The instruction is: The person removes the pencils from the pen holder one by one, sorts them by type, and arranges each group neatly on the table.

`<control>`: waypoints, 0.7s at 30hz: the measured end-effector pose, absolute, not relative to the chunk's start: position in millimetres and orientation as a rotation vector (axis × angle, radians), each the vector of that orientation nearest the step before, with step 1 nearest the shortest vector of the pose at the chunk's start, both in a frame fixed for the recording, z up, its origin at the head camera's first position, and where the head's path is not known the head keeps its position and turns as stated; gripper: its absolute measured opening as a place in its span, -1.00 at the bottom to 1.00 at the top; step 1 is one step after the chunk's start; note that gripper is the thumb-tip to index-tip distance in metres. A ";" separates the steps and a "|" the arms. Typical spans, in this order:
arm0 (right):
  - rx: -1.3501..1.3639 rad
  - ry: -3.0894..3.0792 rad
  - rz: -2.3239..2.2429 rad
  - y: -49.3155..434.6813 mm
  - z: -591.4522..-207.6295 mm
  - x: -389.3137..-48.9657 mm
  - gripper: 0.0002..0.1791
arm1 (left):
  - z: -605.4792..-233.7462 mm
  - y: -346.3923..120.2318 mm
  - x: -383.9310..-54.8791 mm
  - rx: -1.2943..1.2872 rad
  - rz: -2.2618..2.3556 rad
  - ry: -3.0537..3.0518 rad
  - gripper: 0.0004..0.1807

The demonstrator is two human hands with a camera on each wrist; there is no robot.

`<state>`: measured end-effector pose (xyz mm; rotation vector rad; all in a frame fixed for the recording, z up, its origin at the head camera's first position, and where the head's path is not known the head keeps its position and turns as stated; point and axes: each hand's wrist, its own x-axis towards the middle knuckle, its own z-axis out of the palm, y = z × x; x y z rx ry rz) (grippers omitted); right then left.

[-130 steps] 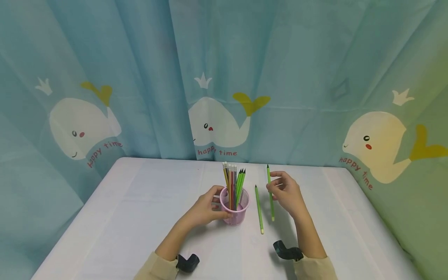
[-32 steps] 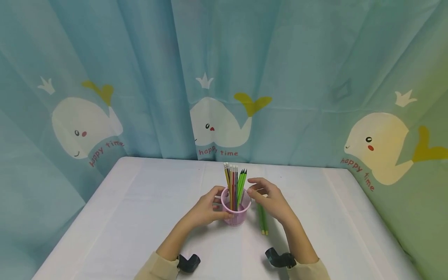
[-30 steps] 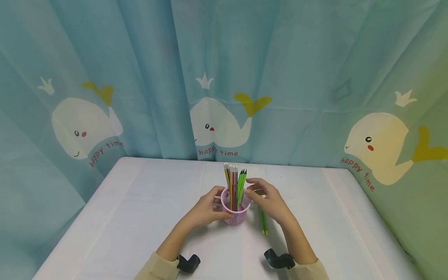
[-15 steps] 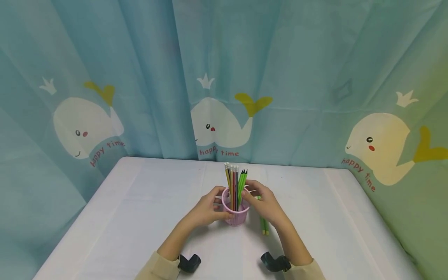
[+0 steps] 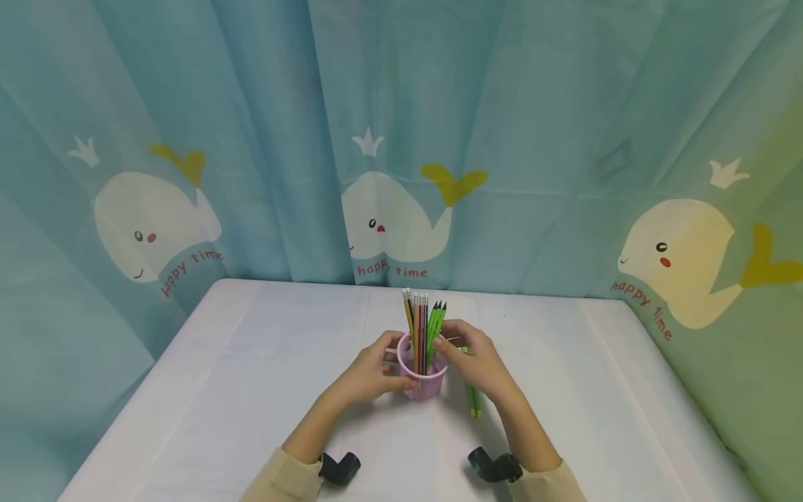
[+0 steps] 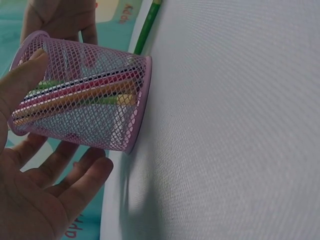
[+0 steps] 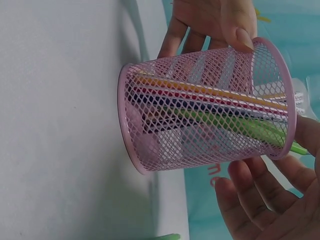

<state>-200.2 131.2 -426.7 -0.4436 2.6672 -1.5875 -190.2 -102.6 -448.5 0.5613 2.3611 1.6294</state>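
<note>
A pink mesh pencil cup [image 5: 424, 392] stands upright on the table, holding several pencils [image 5: 419, 335] with white eraser ends up and a few green pencils [image 5: 433, 335] with dark points up. My left hand [image 5: 366, 373] grips the cup's left side, thumb in front and fingers round the back, as the left wrist view also shows. At the cup's right rim, my right hand [image 5: 475, 359] pinches a green pencil between thumb and index finger; its other fingers [image 7: 240, 185] lie beside the mesh. The pencil's lower part remains inside the cup.
Two green pencils [image 5: 475, 401] lie side by side on the white table [image 5: 263, 390], partly under my right hand. A blue-green curtain [image 5: 533, 139] with printed whales hangs behind the table. Black curved mounts [image 5: 495, 466] sit at both wrists.
My right hand has let go of a green pencil, laid beside another on the table, and moved left to the cup. The green pencils inside now fan slightly apart. The left hand stays put.
</note>
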 end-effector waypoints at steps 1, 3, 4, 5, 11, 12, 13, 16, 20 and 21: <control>-0.438 2.676 -1.583 131.5 -426.0 -200.3 -0.59 | -448.3 -102.7 -190.2 0.560 1.632 2.361 -0.19; -0.425 2.687 -1.578 132.4 -425.1 -200.3 -0.60 | -448.7 -102.8 -190.6 0.566 1.632 2.367 -0.20; -0.420 2.690 -1.577 132.8 -425.0 -200.2 -0.60 | -449.0 -102.8 -190.6 0.567 1.630 2.369 -0.20; -0.415 2.691 -1.577 133.4 -425.0 -200.1 -0.61 | -449.5 -102.7 -190.6 0.576 1.630 2.372 -0.21; -0.409 2.690 -1.582 135.2 -426.1 -199.8 -0.62 | -450.3 -101.9 -189.8 0.572 1.626 2.376 -0.21; -0.407 2.691 -1.586 135.4 -425.8 -199.8 -0.63 | -450.0 -101.9 -189.6 0.566 1.627 2.374 -0.20; -0.404 2.691 -1.589 135.5 -425.4 -199.9 -0.64 | -449.9 -101.9 -189.6 0.564 1.628 2.375 -0.21; -0.388 2.690 -1.594 135.4 -424.0 -200.2 -0.67 | -449.3 -102.0 -189.4 0.559 1.623 2.379 -0.21; -0.377 2.688 -1.597 134.9 -423.5 -201.1 -0.72 | -449.4 -102.1 -189.6 0.561 1.617 2.386 -0.21; -0.377 2.688 -1.599 134.8 -423.6 -201.3 -0.74 | -449.4 -102.2 -189.6 0.561 1.618 2.387 -0.21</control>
